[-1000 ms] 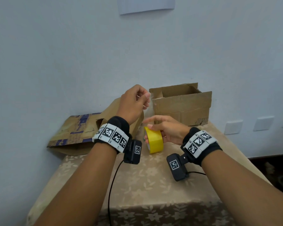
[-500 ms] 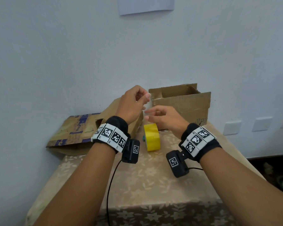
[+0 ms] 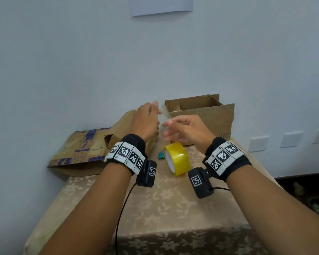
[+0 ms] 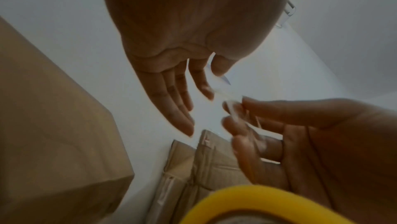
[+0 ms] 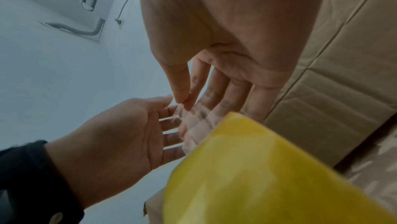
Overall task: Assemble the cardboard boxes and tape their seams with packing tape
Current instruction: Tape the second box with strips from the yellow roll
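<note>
A short strip of clear tape (image 3: 164,113) hangs in the air between my two hands. My right hand (image 3: 170,126) pinches it between thumb and forefinger (image 5: 182,97). My left hand (image 3: 155,115) is beside it with straight fingers (image 4: 182,109), thumb apart, forefinger tip touching the strip (image 4: 223,94). The yellow tape roll (image 3: 177,159) stands on edge on the table below, free of both hands. An open-topped cardboard box (image 3: 203,116) stands behind the right hand. A second brown box (image 3: 123,124) is behind the left hand.
A flattened printed carton (image 3: 81,151) lies at the back left against the wall. A small teal object (image 3: 161,155) lies just left of the roll. The table (image 3: 155,208) has a floral cloth; its right edge drops off near wall sockets (image 3: 258,143).
My right hand has let go of the yellow roll and risen to the left hand, taking the strip. The left hand's fingers have uncurled from their pinch.
</note>
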`<state>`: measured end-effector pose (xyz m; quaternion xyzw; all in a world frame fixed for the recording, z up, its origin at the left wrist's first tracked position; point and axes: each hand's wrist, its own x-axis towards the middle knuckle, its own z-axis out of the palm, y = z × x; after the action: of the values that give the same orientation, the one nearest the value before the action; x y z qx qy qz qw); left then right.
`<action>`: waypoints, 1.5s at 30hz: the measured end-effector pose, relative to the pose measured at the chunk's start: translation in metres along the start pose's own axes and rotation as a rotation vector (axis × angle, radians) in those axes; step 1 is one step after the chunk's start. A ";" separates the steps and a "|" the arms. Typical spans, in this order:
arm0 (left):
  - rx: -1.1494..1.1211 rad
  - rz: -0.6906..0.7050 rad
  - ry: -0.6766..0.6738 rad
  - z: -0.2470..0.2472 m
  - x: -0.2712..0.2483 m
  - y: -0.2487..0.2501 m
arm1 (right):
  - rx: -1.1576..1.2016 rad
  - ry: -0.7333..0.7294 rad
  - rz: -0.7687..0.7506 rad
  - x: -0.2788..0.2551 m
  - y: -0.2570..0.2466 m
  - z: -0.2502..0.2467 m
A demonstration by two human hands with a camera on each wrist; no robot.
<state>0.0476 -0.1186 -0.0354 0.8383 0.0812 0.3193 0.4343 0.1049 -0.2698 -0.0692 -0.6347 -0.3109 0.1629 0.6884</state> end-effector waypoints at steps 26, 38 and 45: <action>-0.075 0.133 -0.059 0.011 0.006 0.001 | -0.088 -0.095 0.083 0.006 0.035 -0.018; 0.109 -0.047 -0.122 0.012 0.011 -0.025 | -0.036 -0.198 0.156 0.000 0.026 -0.023; 0.014 -0.287 -0.148 0.017 0.008 -0.027 | 0.085 -0.184 0.296 -0.002 0.021 -0.023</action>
<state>0.0680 -0.1101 -0.0593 0.8424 0.1703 0.1906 0.4744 0.1212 -0.2858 -0.0900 -0.6262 -0.2685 0.3331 0.6518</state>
